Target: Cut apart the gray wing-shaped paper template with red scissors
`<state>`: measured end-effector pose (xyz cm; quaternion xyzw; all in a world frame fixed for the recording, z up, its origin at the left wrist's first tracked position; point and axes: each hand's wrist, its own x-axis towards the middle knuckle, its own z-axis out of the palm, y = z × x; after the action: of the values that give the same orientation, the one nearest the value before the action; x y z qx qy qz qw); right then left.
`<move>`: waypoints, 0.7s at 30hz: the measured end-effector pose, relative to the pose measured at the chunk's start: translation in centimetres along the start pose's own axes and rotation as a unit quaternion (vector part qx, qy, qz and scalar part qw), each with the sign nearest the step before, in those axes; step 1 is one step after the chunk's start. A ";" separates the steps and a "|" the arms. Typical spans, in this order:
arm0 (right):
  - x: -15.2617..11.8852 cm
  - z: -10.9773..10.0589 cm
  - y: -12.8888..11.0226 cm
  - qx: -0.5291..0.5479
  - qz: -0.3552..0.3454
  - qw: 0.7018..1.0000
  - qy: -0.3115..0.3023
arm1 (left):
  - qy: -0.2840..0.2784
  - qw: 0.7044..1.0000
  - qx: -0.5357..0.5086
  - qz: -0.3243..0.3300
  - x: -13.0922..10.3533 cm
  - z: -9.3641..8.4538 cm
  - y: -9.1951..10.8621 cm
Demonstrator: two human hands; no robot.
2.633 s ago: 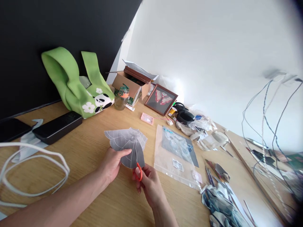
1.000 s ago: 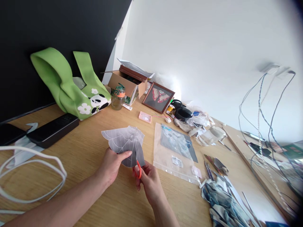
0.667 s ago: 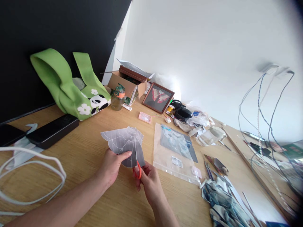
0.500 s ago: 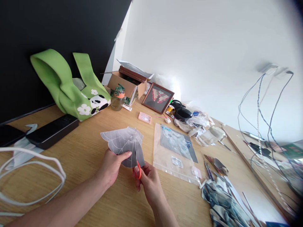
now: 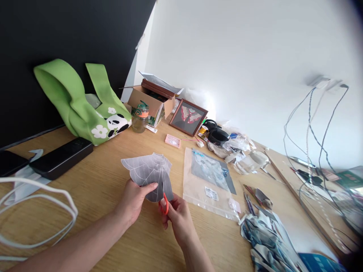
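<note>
My left hand (image 5: 139, 196) pinches a grey wing-shaped piece (image 5: 147, 170) with white vein lines, its thumb lying on top; I cannot tell whether it is fabric or paper. In my right hand (image 5: 177, 215) are small scissors with orange handles (image 5: 165, 205), held at the near right edge of the grey piece. The blades are mostly hidden by the piece and my fingers. Both hands are just above the wooden table (image 5: 107, 181).
Right of my hands lies a clear zip bag (image 5: 195, 189). Beyond stand a pink tray (image 5: 172, 141), a bottle (image 5: 140, 119), a framed moth picture (image 5: 188, 117) and a green bag (image 5: 76, 109). A white cable (image 5: 68, 192) loops at left; crumpled cloth (image 5: 263, 234) lies at right.
The view has shifted slightly, bringing more of a blue item into sight at the lower right. My hands, the grey piece and the scissors look almost unchanged.
</note>
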<state>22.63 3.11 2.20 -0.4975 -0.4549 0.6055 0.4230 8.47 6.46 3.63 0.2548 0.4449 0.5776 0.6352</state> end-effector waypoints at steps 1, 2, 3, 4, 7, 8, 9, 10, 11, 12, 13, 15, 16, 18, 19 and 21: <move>0.0 0.0 0.0 0.000 0.000 1.000 0.001 | 0.000 1.000 0.001 -0.001 0.0 0.0 0.0; 0.0 -0.1 0.1 0.000 0.001 1.000 0.003 | 0.000 1.000 0.002 -0.001 0.0 0.0 0.0; 0.0 -0.1 0.1 -0.001 0.002 1.000 0.003 | -0.001 1.000 0.003 -0.002 0.0 0.0 0.0; 0.1 -0.1 0.1 -0.001 0.002 1.000 0.003 | -0.001 1.000 0.003 -0.002 -0.1 0.1 0.0; 0.1 -0.1 0.1 -0.003 0.000 1.000 0.001 | 0.000 1.000 0.006 -0.002 -0.1 0.1 0.1; 0.1 -0.1 0.1 -0.003 0.000 1.000 0.001 | 0.000 1.000 0.008 -0.002 -0.1 0.1 0.1; 0.0 -0.1 0.0 -0.004 0.001 1.000 0.002 | 0.001 1.000 0.009 -0.003 -0.1 0.1 0.1; 0.0 -0.1 0.0 -0.004 0.002 1.000 0.003 | 0.000 1.000 0.010 -0.004 -0.1 0.1 0.2; 0.0 -0.2 0.0 -0.002 0.003 1.000 0.003 | -0.001 1.000 0.011 -0.006 -0.1 0.1 0.2; 0.0 -0.2 0.0 0.001 0.003 1.000 0.000 | -0.002 1.000 0.012 -0.007 -0.1 0.1 0.2; 0.0 -0.2 0.0 0.006 0.003 1.000 -0.003 | -0.002 1.000 0.013 -0.007 -0.1 0.0 0.1; 0.0 -0.3 0.0 0.014 0.004 1.000 -0.009 | -0.003 1.000 0.016 0.000 -0.2 0.0 0.1; 0.0 -0.3 0.1 0.017 0.004 1.000 -0.009 | -0.002 1.000 0.019 0.002 -0.2 0.0 0.1; 0.1 -0.4 0.2 0.020 0.006 1.000 -0.009 | -0.002 1.000 0.021 0.004 -0.2 0.0 0.1; 0.1 -0.4 0.3 0.020 0.006 1.000 -0.009 | 0.000 1.000 0.020 0.004 -0.2 0.0 0.1; 0.1 -0.4 0.3 0.018 0.003 1.000 -0.009 | 0.001 1.000 0.018 0.004 -0.2 0.1 0.2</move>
<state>23.03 3.20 1.82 -0.4855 -0.4465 0.6193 0.4259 8.46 6.34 3.85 0.2676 0.4550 0.5719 0.6280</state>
